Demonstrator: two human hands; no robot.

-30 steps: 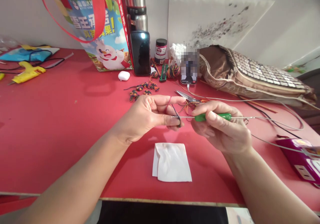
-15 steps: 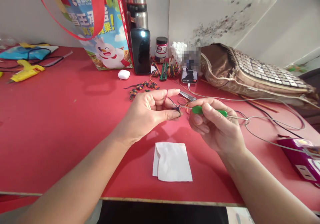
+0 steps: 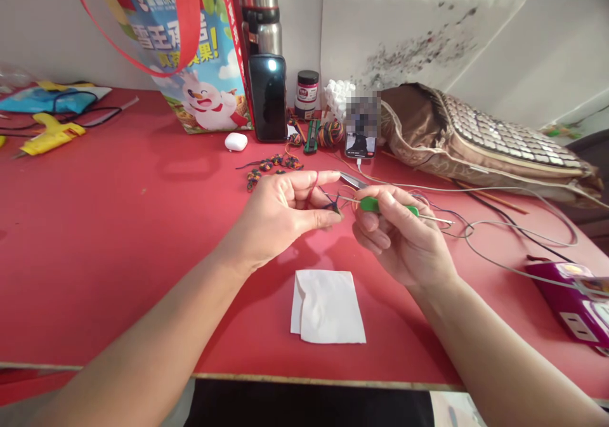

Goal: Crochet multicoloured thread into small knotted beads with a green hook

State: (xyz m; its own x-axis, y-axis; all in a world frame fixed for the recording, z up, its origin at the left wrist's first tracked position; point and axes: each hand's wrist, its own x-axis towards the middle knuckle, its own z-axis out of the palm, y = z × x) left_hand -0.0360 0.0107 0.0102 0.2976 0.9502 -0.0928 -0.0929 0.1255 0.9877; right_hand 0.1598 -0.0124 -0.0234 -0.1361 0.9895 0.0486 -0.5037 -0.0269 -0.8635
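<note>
My left hand (image 3: 280, 214) is over the middle of the red table (image 3: 118, 224), thumb and fingers pinched on a small dark knotted thread piece (image 3: 335, 207), with a red thread looped over the index finger. My right hand (image 3: 399, 236) grips a crochet hook with a green handle (image 3: 387, 207); its metal tip points left into the thread piece. Thin coloured threads (image 3: 442, 212) trail off to the right. A folded white tissue (image 3: 327, 306) lies just below both hands.
At the back stand a printed shopping bag (image 3: 190, 52), a steel flask (image 3: 259, 11), a dark phone (image 3: 268, 97), a small jar (image 3: 307, 85) and a second phone (image 3: 360, 135). Small crocheted pieces (image 3: 273, 164), scissors (image 3: 352, 181), a brown bag (image 3: 476, 135), cables, a yellow glue gun (image 3: 50, 134).
My right hand has shifted left and a little up with the hook, drawing its tip closer into the thread piece. My left hand has kept its pinch and barely moved.
</note>
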